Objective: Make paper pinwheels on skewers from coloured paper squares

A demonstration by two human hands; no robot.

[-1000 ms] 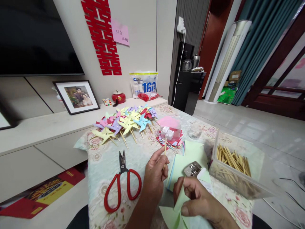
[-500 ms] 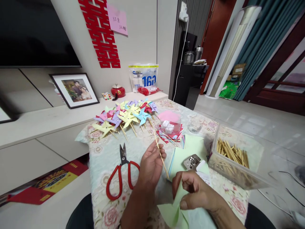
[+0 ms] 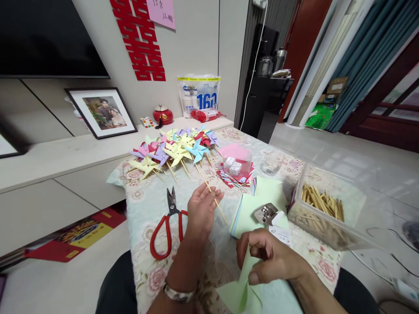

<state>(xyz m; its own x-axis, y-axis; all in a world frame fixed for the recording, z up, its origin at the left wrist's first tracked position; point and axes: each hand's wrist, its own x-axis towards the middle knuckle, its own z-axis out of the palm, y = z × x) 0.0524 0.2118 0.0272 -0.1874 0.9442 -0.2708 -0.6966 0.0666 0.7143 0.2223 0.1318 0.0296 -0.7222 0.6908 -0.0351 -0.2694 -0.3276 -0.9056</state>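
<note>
A thin wooden stick (image 3: 221, 212) lies across the fingers of my left hand (image 3: 201, 208), which holds it slantwise above the tablecloth with the fingers loosely curled. My right hand (image 3: 273, 257) pinches a light green paper pinwheel head (image 3: 242, 290) between thumb and fingers; its blades are partly folded and its lower part is blurred. Left of my left hand lie red-handled pliers (image 3: 170, 222). Beyond my right hand, an opened small box of metal pins (image 3: 266, 213) rests on a stack of green paper sheets (image 3: 245, 213).
Finished pinwheels (image 3: 178, 152) in several colours lie at the table's far left. A clear round tub (image 3: 235, 161) stands on coloured paper pieces (image 3: 225, 178). On the right is a plastic bin (image 3: 322, 233) of wooden sticks (image 3: 322, 203). A small clear dish (image 3: 271, 165) sits behind.
The stick in my left hand has shifted slightly left and its lower end has come away from my right hand. My view has tilted down. My right hand keeps its pinch on the pinwheel head.
</note>
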